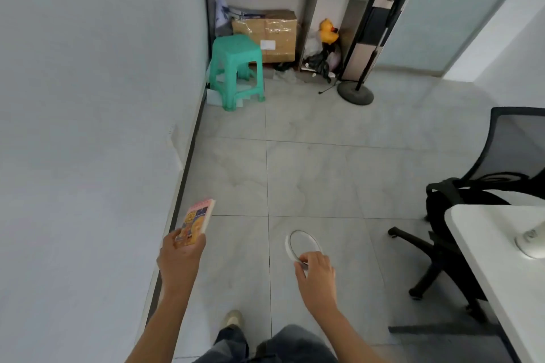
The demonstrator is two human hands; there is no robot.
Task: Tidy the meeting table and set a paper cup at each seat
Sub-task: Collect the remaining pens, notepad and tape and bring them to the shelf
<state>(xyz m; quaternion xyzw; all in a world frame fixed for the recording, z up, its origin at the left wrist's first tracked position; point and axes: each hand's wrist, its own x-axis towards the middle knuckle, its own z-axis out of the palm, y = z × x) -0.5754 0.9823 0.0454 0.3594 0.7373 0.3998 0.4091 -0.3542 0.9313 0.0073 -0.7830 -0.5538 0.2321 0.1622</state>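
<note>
My left hand [180, 256] grips a small paperback book [195, 221] by its lower end, fingers curled round it, holding it upright above the tiled floor [324, 171] close to the wall [88, 97]. To its right, my right hand [317, 272] pinches a thin white ring [287, 244] at its near rim between thumb and fingertips, also over the floor. Farther right, a black office chair [516, 141] carrying a black bag [460, 197] stands at the white tabletop [486, 259] corner; a white round base [530, 244] rests on the tabletop.
</note>
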